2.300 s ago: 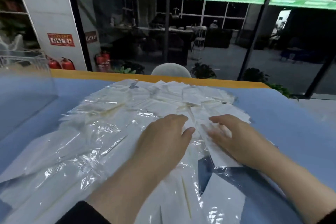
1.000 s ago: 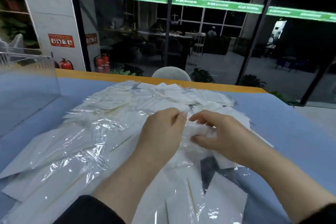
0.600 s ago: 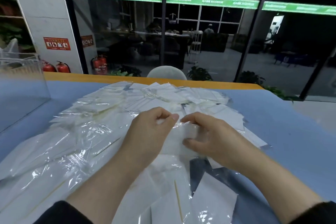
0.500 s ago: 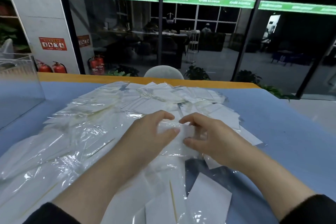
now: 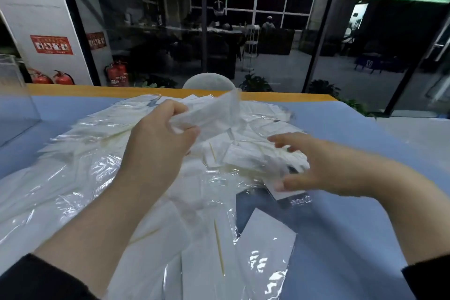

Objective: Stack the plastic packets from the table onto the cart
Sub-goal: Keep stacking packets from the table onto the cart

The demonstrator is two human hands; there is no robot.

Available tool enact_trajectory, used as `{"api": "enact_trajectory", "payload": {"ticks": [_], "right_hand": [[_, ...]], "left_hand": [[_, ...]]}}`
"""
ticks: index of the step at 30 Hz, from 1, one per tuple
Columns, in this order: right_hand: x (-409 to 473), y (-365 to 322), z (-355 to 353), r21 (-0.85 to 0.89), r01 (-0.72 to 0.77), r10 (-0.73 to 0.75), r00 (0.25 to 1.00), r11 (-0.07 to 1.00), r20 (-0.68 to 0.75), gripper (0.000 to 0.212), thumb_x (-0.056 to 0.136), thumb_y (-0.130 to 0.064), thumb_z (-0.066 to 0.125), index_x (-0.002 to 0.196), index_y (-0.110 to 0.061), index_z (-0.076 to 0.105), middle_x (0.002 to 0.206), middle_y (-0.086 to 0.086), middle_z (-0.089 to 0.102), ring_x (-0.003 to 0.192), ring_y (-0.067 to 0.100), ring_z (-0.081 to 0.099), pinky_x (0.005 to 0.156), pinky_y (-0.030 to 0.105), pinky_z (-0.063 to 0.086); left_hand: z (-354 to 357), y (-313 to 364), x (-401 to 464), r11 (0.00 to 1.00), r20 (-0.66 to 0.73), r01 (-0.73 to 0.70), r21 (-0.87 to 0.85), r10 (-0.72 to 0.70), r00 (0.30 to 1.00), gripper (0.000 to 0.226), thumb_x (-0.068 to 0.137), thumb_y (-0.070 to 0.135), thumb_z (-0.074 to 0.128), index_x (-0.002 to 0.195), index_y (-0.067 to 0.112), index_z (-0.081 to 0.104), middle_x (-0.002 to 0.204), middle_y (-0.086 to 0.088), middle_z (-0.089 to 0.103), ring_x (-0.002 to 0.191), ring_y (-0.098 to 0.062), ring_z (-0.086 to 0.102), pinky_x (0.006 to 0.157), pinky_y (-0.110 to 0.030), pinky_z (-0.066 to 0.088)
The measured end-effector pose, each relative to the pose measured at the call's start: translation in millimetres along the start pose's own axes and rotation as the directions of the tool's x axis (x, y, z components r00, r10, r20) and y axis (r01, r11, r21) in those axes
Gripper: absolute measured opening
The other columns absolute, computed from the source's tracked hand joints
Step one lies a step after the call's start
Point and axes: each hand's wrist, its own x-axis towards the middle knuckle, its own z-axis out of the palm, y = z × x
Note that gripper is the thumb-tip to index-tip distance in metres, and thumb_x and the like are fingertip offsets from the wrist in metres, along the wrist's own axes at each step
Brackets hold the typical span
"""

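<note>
Head view. The left hand is raised above the blue-topped counter, its grip pinching one end of a clear plastic packet with a white insert; thumb and curled fingers close on the packet's near end, and the rest of it extends up and to the right of the grip, tilted and clear of the pile. Below it lies the heap of clear plastic packets with white inserts, spread over most of the counter's left and middle. The right hand hovers low at the heap's right edge, grip spread: fingers extended and parted, thumb underneath, blurred by motion, with several loose packets lying just ahead of the fingertips; whether they touch cannot be told. A thin wooden stick shows inside a near packet. Along the counter's far side runs an orange edge strip.
</note>
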Motion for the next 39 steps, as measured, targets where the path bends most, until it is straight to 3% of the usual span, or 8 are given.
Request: {"api": "enact_trajectory", "payload": {"ticks": [3, 10, 14, 17, 22, 26, 34, 39], "right_hand": [[-13.3, -3.2, 16.7, -0.162, -0.002, 0.029, 0.986, 0.987, 0.166, 0.101, 0.068, -0.075, 0.073, 0.146, -0.062, 0.011, 0.142, -0.044, 0.022, 0.129, -0.002, 0.040, 0.104, 0.033, 0.044], [4.4, -2.3, 33.6, -0.093, 0.044, -0.056, 0.990, 0.995, -0.130, 0.056, 0.095, -0.052, 0.058, 0.147, -0.045, 0.037, 0.148, -0.026, 0.037, 0.132, 0.002, 0.039, 0.094, 0.022, 0.032], [16.4, -0.8, 41.7, -0.060, 0.105, -0.117, 0.957, 0.993, -0.264, 0.021, 0.102, -0.036, 0.051, 0.117, -0.035, 0.066, 0.119, -0.019, 0.060, 0.107, 0.006, 0.053, 0.072, 0.018, 0.035], [18.3, 5.0, 38.1, 0.132, 0.094, -0.034, 0.916, 0.987, -0.399, 0.019, 0.100, -0.031, 0.050, 0.088, -0.029, 0.064, 0.076, -0.017, 0.062, 0.068, 0.006, 0.053, 0.054, 0.018, 0.035], [17.1, 17.4, 22.1, 0.420, 0.200, 0.110, 0.787, 0.885, -0.607, 0.014, 0.094, -0.022, 0.059, 0.081, -0.025, 0.064, 0.073, -0.004, 0.067, 0.067, 0.021, 0.058, 0.062, 0.031, 0.040], [13.1, 22.2, 10.7, 0.549, 0.329, 0.182, 0.711, 0.768, -0.680, 0.015, 0.097, -0.018, 0.062, 0.089, -0.026, 0.072, 0.082, 0.001, 0.073, 0.081, 0.030, 0.070, 0.080, 0.052, 0.059], [8.0, 7.6, 17.8, 0.670, 0.424, 0.045, 0.825, 0.609, -0.563, 0.023, 0.102, -0.014, 0.056, 0.094, -0.023, 0.075, 0.091, 0.001, 0.075, 0.080, 0.016, 0.070, 0.077, 0.029, 0.060], [13.4, 0.1, 27.1, 0.823, 0.393, 0.014, 0.900, 0.411, -0.436, 0.015, 0.101, -0.014, 0.056, 0.099, -0.011, 0.070, 0.096, 0.005, 0.074, 0.087, 0.019, 0.069, 0.080, 0.033, 0.058]], "left_hand": [[2.6, 3.1, -3.2, 0.996, 0.015, -0.026, 0.084, 0.025, 1.000, 0.013, 0.092, 0.027, 0.072, 0.091, 0.033, 0.061, 0.071, 0.004, 0.061, 0.058, -0.014, 0.054, 0.048, -0.028, 0.037], [5.3, 5.3, -7.5, 0.994, 0.035, -0.040, 0.102, 0.036, 0.999, 0.014, 0.092, 0.025, 0.072, 0.090, 0.032, 0.060, 0.066, 0.013, 0.060, 0.076, -0.019, 0.065, 0.049, -0.019, 0.037], [6.3, 4.0, -7.3, 0.996, 0.033, -0.036, 0.083, 0.034, 0.999, 0.016, 0.092, 0.023, 0.071, 0.090, 0.034, 0.059, 0.070, 0.013, 0.063, 0.074, -0.018, 0.066, 0.047, -0.015, 0.039], [4.5, 4.2, -6.6, 0.998, 0.012, -0.055, 0.034, 0.055, 0.998, 0.020, 0.091, 0.022, 0.072, 0.097, 0.036, 0.059, 0.082, 0.011, 0.065, 0.077, -0.019, 0.066, 0.058, -0.029, 0.047], [-1.3, 6.8, -5.7, 0.990, 0.051, -0.116, -0.084, 0.120, 0.991, 0.022, 0.090, 0.018, 0.072, 0.093, 0.036, 0.060, 0.085, 0.015, 0.065, 0.065, -0.017, 0.056, 0.061, -0.036, 0.047], [-0.8, 8.2, -7.7, 0.987, 0.170, -0.135, -0.083, 0.147, 0.974, 0.025, 0.088, 0.015, 0.073, 0.089, 0.036, 0.060, 0.072, 0.018, 0.060, 0.057, -0.005, 0.047, 0.055, -0.021, 0.039], [15.4, 1.7, -13.8, 0.982, 0.401, -0.189, -0.007, 0.176, 0.899, 0.033, 0.083, 0.011, 0.077, 0.082, 0.041, 0.062, 0.129, 0.040, 0.050, 0.114, 0.027, 0.045, 0.084, 0.002, 0.030], [20.4, -1.0, -16.0, 0.991, 0.392, -0.132, 0.019, 0.114, 0.913, 0.028, 0.086, 0.014, 0.075, 0.085, 0.037, 0.060, 0.062, 0.022, 0.055, 0.053, -0.001, 0.045, 0.051, -0.014, 0.035]]}}
